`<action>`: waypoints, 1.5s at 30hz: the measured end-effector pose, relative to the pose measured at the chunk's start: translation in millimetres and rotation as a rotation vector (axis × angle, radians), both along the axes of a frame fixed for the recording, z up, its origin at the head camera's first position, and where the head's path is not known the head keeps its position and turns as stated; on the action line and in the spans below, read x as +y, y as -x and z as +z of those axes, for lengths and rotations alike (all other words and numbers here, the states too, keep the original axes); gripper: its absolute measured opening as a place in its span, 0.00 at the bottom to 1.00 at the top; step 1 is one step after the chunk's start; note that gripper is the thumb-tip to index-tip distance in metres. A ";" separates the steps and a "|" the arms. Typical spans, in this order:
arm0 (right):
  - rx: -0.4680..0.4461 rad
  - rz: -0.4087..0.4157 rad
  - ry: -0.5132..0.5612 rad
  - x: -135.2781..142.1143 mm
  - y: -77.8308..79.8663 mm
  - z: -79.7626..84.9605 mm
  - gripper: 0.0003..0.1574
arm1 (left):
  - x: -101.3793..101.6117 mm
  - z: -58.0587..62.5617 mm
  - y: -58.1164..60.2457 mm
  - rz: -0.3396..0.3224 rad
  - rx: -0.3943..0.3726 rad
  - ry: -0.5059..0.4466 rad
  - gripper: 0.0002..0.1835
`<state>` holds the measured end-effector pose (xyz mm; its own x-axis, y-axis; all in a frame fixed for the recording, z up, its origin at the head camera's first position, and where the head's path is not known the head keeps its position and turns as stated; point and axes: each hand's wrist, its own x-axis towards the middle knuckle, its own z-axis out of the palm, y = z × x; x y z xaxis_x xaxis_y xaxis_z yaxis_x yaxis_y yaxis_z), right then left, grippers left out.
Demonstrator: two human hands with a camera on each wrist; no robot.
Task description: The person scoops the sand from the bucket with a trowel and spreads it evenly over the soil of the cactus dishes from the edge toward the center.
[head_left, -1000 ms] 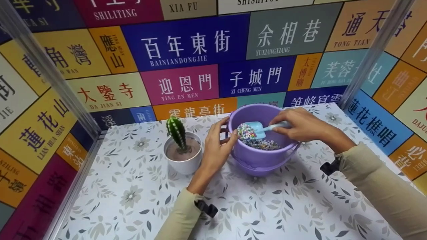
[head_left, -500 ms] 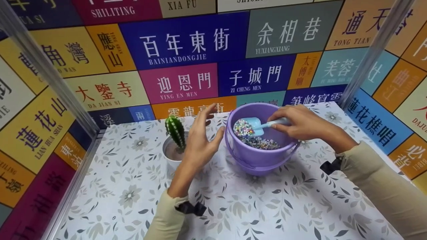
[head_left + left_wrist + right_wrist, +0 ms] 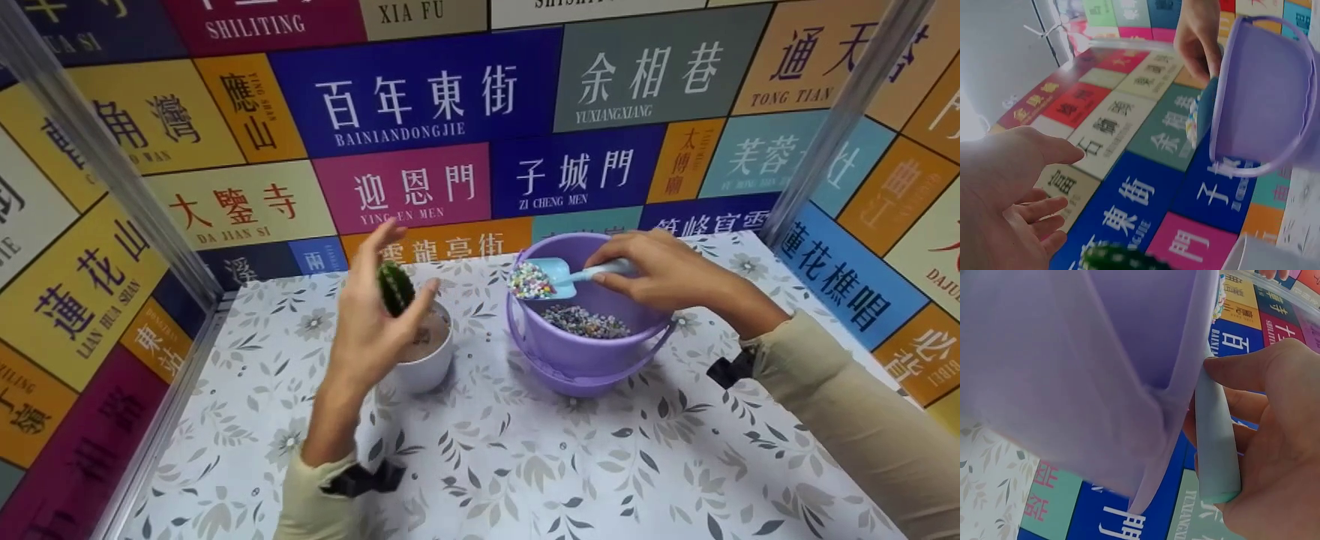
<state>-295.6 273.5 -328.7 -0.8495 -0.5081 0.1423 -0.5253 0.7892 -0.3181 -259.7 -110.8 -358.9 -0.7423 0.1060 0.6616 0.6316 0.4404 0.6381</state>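
My right hand (image 3: 649,271) grips the handle of a light blue toy shovel (image 3: 566,277), thumb and fingers around it in the right wrist view. Multicoloured pebbles (image 3: 531,280) fill the shovel's blade, which is at the left rim of a purple bucket (image 3: 592,364). More small stones (image 3: 585,322) lie in the bucket's bottom. To the left, a white pot (image 3: 427,367) of brown soil holds a green cactus (image 3: 395,289). My left hand (image 3: 367,315), fingers spread and holding nothing, hovers in front of the pot and hides part of the cactus; whether it touches is unclear.
A white tabletop with a grey leaf pattern (image 3: 480,450) bears the pot and bucket. Behind and beside it stand panels of coloured signs (image 3: 420,90). The bucket's handle (image 3: 645,360) hangs down its front.
My left hand has let go of the bucket's rim and moved left to the cactus pot. The loaded shovel has risen slightly and shifted to the bucket's left rim.
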 end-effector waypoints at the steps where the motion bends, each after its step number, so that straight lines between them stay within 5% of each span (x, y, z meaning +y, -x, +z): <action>1: 0.002 0.002 -0.005 -2.5 0.1 0.7 0.15 | -6.5 -1.2 1.2 0.020 -0.008 -0.003 0.46; 11: -0.022 0.020 -0.034 -29.0 3.8 1.1 0.17 | -52.8 -44.7 18.0 0.077 -0.191 0.002 0.56; 23: -0.065 0.009 -0.035 -60.8 8.3 -4.8 0.15 | -59.6 -95.3 20.3 0.012 -0.410 0.115 0.71; 45: -0.022 0.029 -0.052 -97.9 16.3 -8.6 0.18 | -54.4 -107.8 21.5 0.019 -0.516 0.146 0.74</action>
